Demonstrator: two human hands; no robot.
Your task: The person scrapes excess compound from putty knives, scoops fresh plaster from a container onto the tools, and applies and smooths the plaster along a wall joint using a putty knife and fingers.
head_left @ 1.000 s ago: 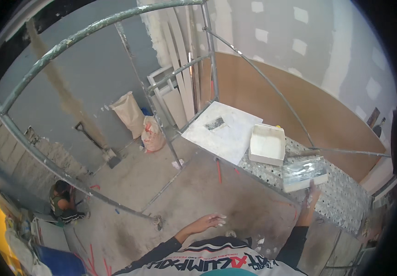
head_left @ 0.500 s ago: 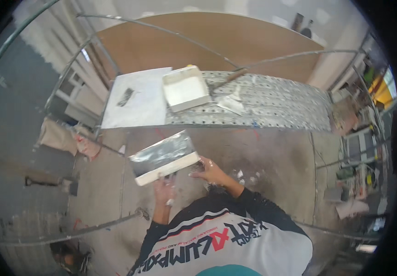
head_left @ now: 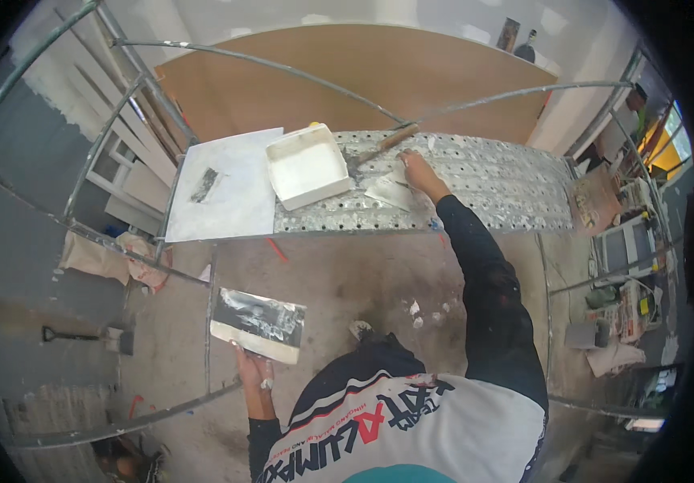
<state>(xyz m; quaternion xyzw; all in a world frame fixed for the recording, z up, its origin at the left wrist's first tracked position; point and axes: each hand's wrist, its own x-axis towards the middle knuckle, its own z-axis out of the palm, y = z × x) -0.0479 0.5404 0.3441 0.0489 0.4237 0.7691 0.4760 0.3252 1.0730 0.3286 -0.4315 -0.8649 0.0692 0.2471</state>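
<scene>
My left hand (head_left: 255,377) grips the pale edge strip of a dark rectangular plastering blade (head_left: 260,315), whose face is smeared with white compound. My right arm stretches out over the perforated metal platform (head_left: 492,189). There my right hand (head_left: 423,175) has its fingers closed at the narrow end of a plaster-coated putty knife (head_left: 390,193), its wide end lying flat on the platform. Left of it stands a white rectangular tub (head_left: 308,171), coated inside with white. Behind the putty knife lies a tool with a wooden handle (head_left: 399,137).
A white board (head_left: 238,209) with a grey smear covers the platform's left end. Scaffold tubes (head_left: 282,71) frame the space on several sides. Bags (head_left: 93,256) and a shovel (head_left: 117,338) are at left; a crate (head_left: 629,248) and assorted items stand at right. White scraps (head_left: 416,314) dot the floor.
My right hand has left the plastering blade and reached forward to the putty knife on the platform. My left hand alone now holds the blade, lower and tilted the other way.
</scene>
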